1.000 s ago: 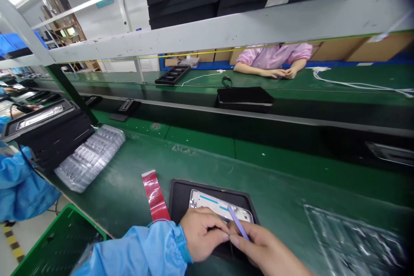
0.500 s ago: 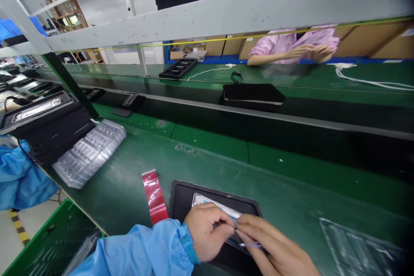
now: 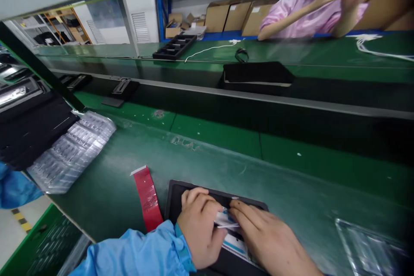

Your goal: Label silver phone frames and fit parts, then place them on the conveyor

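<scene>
A black tray [image 3: 176,194] lies on the green table at the near edge, holding a white phone frame [image 3: 233,241] with a blue strip. My left hand [image 3: 198,226], in a light blue sleeve, rests over the frame with its fingers curled down on it. My right hand [image 3: 270,241] lies beside it, fingers pressed together on a thin purple-white strip [image 3: 225,222] at the frame's top. Both hands cover most of the frame.
A red strip [image 3: 147,196] lies left of the tray. Clear plastic part trays sit at far left [image 3: 69,151] and lower right [image 3: 368,248]. Black trays [image 3: 29,125] stack at left. A green crate [image 3: 42,246] stands below. A person in pink [image 3: 300,13] works across the conveyor.
The view has tilted down and forward. My hands slid up over the frame, now covering it, and the purple tool no longer stands upright. The person in pink raised an arm.
</scene>
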